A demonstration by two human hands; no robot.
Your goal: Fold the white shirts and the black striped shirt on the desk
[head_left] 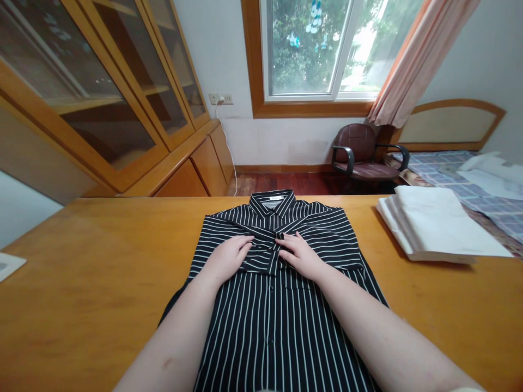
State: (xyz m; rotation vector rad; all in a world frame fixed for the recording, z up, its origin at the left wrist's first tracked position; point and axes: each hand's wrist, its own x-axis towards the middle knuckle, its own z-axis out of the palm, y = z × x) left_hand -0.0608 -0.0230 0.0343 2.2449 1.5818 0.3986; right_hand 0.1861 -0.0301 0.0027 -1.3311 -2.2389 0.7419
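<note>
A black shirt with thin white stripes (269, 305) lies front up on the wooden table (93, 283), collar at the far end, sleeves folded in across the chest. My left hand (229, 257) rests flat on the left folded sleeve, fingers stretched toward the middle. My right hand (297, 251) lies flat on the right folded sleeve, fingers together and extended. The fingertips of the two hands nearly meet over the button line just below the collar. Neither hand grips anything.
A stack of folded white cloth (433, 226) sits at the table's right. A sheet of paper (8, 264) pokes in at the left edge. Behind the table are a brown armchair (363, 152), a bed (469, 174) and glass-door cabinets (122, 98).
</note>
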